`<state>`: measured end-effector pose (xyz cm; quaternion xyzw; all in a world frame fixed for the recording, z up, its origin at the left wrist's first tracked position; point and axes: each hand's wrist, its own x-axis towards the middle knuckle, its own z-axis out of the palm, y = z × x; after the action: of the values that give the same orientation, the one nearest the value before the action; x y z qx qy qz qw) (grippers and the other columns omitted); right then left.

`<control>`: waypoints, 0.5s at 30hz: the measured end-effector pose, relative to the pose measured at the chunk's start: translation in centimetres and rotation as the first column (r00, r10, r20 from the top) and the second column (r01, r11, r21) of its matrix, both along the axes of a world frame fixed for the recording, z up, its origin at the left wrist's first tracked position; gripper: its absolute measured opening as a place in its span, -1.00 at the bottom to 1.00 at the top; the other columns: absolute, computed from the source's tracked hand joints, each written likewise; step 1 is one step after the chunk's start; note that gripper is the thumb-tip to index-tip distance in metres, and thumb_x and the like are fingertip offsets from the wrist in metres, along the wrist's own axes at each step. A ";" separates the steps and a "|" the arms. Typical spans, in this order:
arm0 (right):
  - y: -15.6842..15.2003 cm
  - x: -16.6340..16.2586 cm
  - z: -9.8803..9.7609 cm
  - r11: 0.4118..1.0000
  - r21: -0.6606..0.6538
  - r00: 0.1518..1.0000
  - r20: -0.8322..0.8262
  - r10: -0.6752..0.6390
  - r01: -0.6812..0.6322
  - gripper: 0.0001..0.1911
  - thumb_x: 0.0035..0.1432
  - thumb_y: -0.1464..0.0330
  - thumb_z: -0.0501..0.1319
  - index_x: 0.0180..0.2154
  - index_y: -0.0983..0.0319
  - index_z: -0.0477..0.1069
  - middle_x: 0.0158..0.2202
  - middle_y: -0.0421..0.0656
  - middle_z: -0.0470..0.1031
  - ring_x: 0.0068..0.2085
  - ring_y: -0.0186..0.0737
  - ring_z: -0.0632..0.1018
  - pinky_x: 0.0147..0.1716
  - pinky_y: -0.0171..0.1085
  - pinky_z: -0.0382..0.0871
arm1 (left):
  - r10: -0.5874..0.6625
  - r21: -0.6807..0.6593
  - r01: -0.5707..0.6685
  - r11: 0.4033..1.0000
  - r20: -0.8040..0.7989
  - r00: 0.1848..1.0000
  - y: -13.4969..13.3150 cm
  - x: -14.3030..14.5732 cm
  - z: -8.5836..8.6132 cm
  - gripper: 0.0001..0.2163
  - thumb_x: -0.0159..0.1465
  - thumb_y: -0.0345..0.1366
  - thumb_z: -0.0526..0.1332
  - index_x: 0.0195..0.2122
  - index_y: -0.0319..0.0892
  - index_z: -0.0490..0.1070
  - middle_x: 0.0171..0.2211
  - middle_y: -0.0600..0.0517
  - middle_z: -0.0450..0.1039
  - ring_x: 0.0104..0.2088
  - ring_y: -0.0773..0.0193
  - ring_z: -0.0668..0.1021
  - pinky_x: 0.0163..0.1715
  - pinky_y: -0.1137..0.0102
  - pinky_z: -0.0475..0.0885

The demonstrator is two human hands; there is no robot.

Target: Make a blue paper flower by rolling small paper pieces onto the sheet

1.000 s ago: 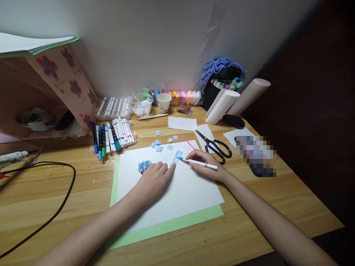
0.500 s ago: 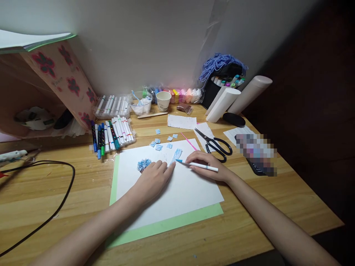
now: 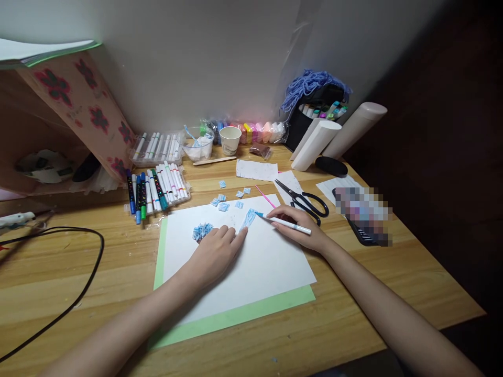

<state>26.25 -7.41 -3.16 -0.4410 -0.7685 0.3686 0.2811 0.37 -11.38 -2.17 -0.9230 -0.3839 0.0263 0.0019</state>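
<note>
My right hand point(image 3: 302, 238) is closed around a white marker point(image 3: 285, 223) with a blue tip. That tip touches the upper end of a blue-streaked white paper strip point(image 3: 248, 217). On the strip's lower end presses an outstretched finger of my left hand point(image 3: 216, 248), which lies palm down on a white sheet point(image 3: 271, 262). Beside my left fingers sits a crumpled blue-and-white clump point(image 3: 201, 231), partly covered by the hand. Several small blue-striped paper squares point(image 3: 223, 207) lie along and beyond the sheet's far edge.
Green paper point(image 3: 236, 319) sits beneath the white sheet. Black-handled scissors point(image 3: 302, 199) lie right of it, near a pink stick point(image 3: 266, 196). Markers point(image 3: 168, 183) stand left. Behind are a paper cup point(image 3: 230, 141), a plastic bowl point(image 3: 198, 149) and white bottles point(image 3: 316, 146). A black cable point(image 3: 100, 256) curves at left.
The marker tip has moved up the strip to its far end, and my right hand has shifted slightly with it. My left hand stays on the strip. The whole view has tilted a little.
</note>
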 end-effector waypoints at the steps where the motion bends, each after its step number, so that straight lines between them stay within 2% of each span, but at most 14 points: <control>1: -0.1 -0.1 0.0 1.000 -0.001 1.000 -0.014 -0.005 0.005 -0.80 0.18 0.34 0.17 -0.13 0.17 0.41 -0.22 -0.14 0.47 -0.31 -0.27 0.44 -0.34 -0.30 0.27 | -0.008 0.013 0.008 1.000 0.002 1.000 -0.1 -0.1 0.0 -0.61 0.34 -0.45 -0.05 0.20 -0.28 0.12 -0.25 -0.08 0.42 -0.27 0.16 0.44 -0.33 0.29 0.33; 5: -0.8 -0.5 0.0 0.995 -0.045 0.991 -0.106 0.084 -0.090 -0.80 0.19 0.35 0.16 -0.13 0.18 0.41 -0.19 -0.12 0.47 -0.24 -0.24 0.47 -0.29 -0.29 0.30 | -0.061 0.097 0.060 0.993 0.012 0.998 -0.8 -0.3 -0.4 -0.57 0.33 -0.46 -0.06 0.24 -0.34 0.03 -0.31 -0.05 0.41 -0.34 0.18 0.42 -0.40 0.30 0.31; 8: -1.2 -0.8 0.0 0.985 -0.049 0.982 -0.105 0.158 -0.164 -0.79 0.18 0.38 0.15 -0.12 0.18 0.42 -0.17 -0.11 0.48 -0.20 -0.22 0.48 -0.24 -0.27 0.31 | -0.081 0.137 0.079 0.987 0.011 0.997 -1.4 -0.4 -0.6 -0.59 0.32 -0.47 -0.06 0.21 -0.38 0.07 -0.35 -0.04 0.41 -0.37 0.19 0.42 -0.44 0.31 0.28; 15: -1.3 -1.2 -0.1 0.977 -0.040 0.977 -0.049 0.206 -0.208 -0.79 0.16 0.41 0.16 -0.14 0.19 0.44 -0.19 -0.12 0.49 -0.21 -0.24 0.48 -0.26 -0.29 0.31 | -0.035 0.074 0.034 0.997 0.022 0.999 -1.5 -0.3 -0.5 -0.61 0.33 -0.44 -0.07 0.17 -0.41 0.15 -0.34 -0.08 0.44 -0.35 0.18 0.44 -0.45 0.31 0.32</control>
<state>25.07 -8.66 -3.21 -0.3567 -0.7953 0.4228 0.2481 0.09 -12.85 -2.64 -0.9290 -0.3687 0.0014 0.0320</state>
